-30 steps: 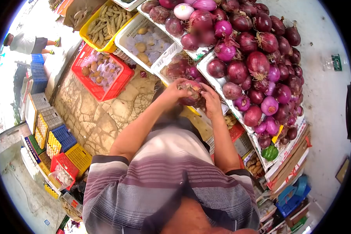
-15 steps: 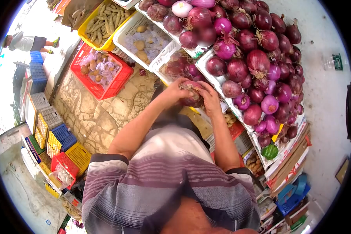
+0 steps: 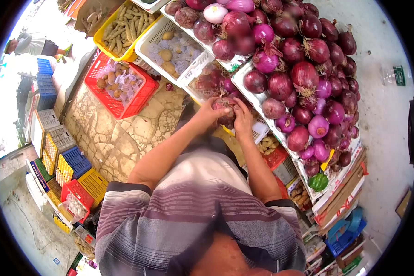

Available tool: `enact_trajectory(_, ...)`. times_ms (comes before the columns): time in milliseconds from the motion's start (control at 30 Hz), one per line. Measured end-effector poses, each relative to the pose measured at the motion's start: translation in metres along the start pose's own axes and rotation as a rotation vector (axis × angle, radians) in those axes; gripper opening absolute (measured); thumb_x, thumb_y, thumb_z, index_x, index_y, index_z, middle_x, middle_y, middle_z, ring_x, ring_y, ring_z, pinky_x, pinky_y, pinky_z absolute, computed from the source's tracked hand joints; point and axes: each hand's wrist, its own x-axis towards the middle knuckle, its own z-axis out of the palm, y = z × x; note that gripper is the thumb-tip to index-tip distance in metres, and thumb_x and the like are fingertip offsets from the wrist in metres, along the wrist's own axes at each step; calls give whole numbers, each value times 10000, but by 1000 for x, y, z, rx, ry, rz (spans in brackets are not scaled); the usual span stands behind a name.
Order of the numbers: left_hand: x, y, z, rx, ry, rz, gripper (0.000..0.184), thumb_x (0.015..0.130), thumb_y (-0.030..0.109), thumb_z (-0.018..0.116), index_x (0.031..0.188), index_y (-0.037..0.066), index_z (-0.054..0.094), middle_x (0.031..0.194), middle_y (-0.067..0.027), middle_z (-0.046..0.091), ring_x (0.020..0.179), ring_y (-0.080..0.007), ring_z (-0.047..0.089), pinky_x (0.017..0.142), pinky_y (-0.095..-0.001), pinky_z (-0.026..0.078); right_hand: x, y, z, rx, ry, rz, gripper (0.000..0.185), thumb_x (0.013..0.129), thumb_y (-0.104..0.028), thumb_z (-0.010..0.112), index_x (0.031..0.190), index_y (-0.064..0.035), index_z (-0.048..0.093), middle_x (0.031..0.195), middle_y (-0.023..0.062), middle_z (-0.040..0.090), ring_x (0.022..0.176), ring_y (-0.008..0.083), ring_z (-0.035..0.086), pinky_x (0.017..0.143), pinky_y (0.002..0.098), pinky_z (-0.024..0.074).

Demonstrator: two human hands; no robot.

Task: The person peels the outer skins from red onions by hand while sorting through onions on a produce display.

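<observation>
A red onion [image 3: 224, 106] is held between my two hands in front of my chest, its dry stringy end pointing away from me. My left hand [image 3: 208, 115] wraps its left side, with the thumb lying across the skin. From the right, my right hand [image 3: 243, 120] closes on the same onion, fingers against its upper side. Just beyond my hands stands a white crate [image 3: 188, 78] with red onions inside. To the right, a large heap of red onions [image 3: 303, 76] fills a white foam tray [image 3: 240, 76].
A red crate [image 3: 135, 108] of netted potatoes sits on the cracked stone floor [image 3: 115, 142]. Behind it are a white crate of potatoes [image 3: 169, 68] and a yellow crate [image 3: 98, 39] of long roots. A green pepper [image 3: 318, 182] lies at the heap's near corner. A person [image 3: 32, 45] is far left.
The onion has turned in my hands, so its stringy end now faces away from me. My right hand has shifted slightly left and nearer to me.
</observation>
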Motion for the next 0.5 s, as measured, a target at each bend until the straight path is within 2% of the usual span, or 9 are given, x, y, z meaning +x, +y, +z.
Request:
enact_trajectory(133, -1, 10, -4, 112, -22, -61, 559, 865, 100, 804, 1353, -12, 554, 1104, -119, 705, 957, -203, 714, 823, -350, 618, -4, -30, -8, -180, -44, 8, 367, 1036, -249, 582, 1267, 15, 691, 1250, 201, 702, 1132, 276, 663, 1001, 341, 487)
enact_trajectory(167, -2, 9, 0, 16, -61, -16, 501, 838, 77, 813, 1291, 13, 608, 1045, -97, 718, 892, -196, 717, 793, -337, 611, -4, -40, -10, -174, -75, 25, 346, 1032, -239, 597, 1239, 15, 709, 1225, 201, 710, 1113, 282, 669, 991, 344, 493)
enact_trajectory(200, -7, 17, 1, 15, -145, -80, 567, 823, 166, 856, 1244, -55, 546, 982, -144, 720, 884, -209, 721, 736, -338, 606, 1, -17, -10, -137, -56, -75, 285, 1025, -181, 609, 1182, 27, 724, 1145, 194, 729, 1070, 289, 677, 969, 354, 506)
enact_trajectory(233, -17, 25, 6, 18, -141, -132, 403, 814, 187, 859, 1082, -1, 625, 935, -110, 726, 868, -197, 711, 740, -369, 600, 2, -11, -11, -212, -25, -209, 278, 1025, -164, 607, 1165, 46, 725, 1135, 153, 744, 1045, 246, 686, 963, 351, 521)
enact_trajectory(300, 13, -12, -2, 293, 5, 240, 304, 744, 220, 899, 871, 47, 684, 898, -49, 727, 836, -159, 667, 751, -378, 562, 18, 15, -15, -288, -43, -424, 205, 1006, -129, 626, 1067, 39, 728, 1051, 133, 727, 972, 249, 670, 908, 365, 531)
enact_trajectory(333, -2, 12, 6, 119, -24, 65, 374, 713, 223, 920, 932, 22, 692, 899, -58, 721, 853, -153, 660, 761, -346, 554, 15, 12, -17, -340, 32, -416, 192, 1002, -132, 634, 1016, 44, 712, 992, 125, 705, 922, 245, 653, 872, 371, 527)
enact_trajectory(400, -14, 34, 10, 189, 8, 61, 492, 673, 268, 935, 1001, -8, 694, 919, -80, 730, 870, -174, 671, 776, -371, 561, 12, -9, -19, -408, -6, -366, 203, 1006, -143, 609, 1022, 50, 669, 1002, 176, 655, 933, 327, 613, 879, 418, 497)
enact_trajectory(433, 16, -3, 4, 430, 123, 160, 537, 657, 301, 932, 1025, -6, 689, 922, -96, 732, 875, -189, 678, 778, -374, 562, 13, -11, -19, -469, 9, -383, 233, 1024, -168, 588, 1043, 55, 650, 996, 192, 649, 931, 350, 601, 881, 422, 489)
enact_trajectory(500, 14, 4, 2, 490, 133, 201, 571, 639, 317, 929, 1043, -9, 693, 937, -128, 740, 889, -220, 697, 776, -386, 566, 22, -18, -13, -460, 31, -339, 267, 1037, -191, 580, 1025, 70, 635, 975, 225, 642, 915, 376, 598, 879, 435, 489)
